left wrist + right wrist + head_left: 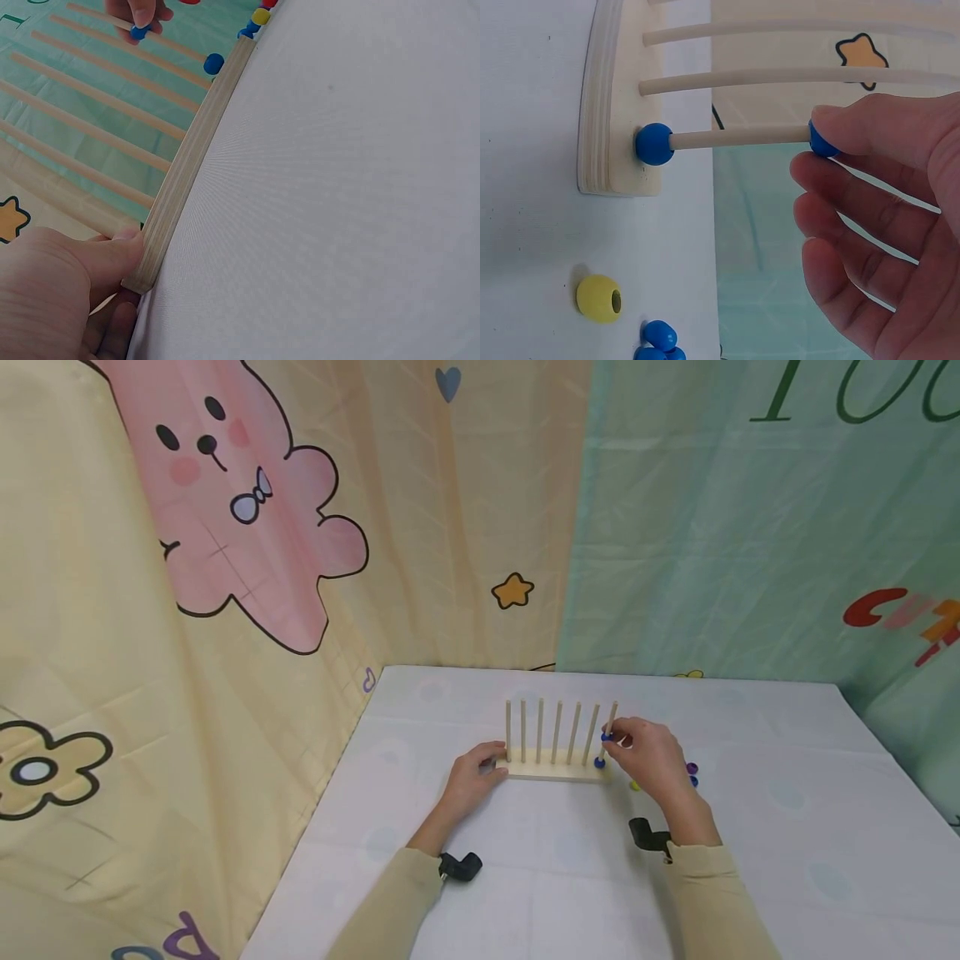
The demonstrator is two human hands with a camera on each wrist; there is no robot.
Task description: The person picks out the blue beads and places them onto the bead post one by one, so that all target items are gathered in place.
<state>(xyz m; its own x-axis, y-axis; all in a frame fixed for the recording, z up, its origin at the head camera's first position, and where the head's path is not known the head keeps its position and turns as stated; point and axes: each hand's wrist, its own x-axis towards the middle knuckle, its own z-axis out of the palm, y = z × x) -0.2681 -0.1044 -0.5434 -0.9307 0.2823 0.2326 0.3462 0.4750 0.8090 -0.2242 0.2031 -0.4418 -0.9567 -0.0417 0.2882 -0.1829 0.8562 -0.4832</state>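
Note:
A pale wooden peg rack [551, 768] stands on the table, its row of thin pegs pointing up. At its left end, my left hand [471, 777] grips the base, the thumb on one face and fingers round the edge, as the left wrist view shows. Thumb and index finger of my right hand [885, 172] pinch a blue bead [823, 144], which sits on the upper part of the rightmost peg. A second blue bead [655, 144] rests at the foot of that same peg. The other pegs carry no beads.
Beside the rack's right end lie loose beads: a yellow bead [598, 298], several blue beads [660, 334] and a purple bead [692, 768]. Red shows among them in the left wrist view. A white cloth [555, 868] covers the table; printed curtains [465, 527] hang behind and at left.

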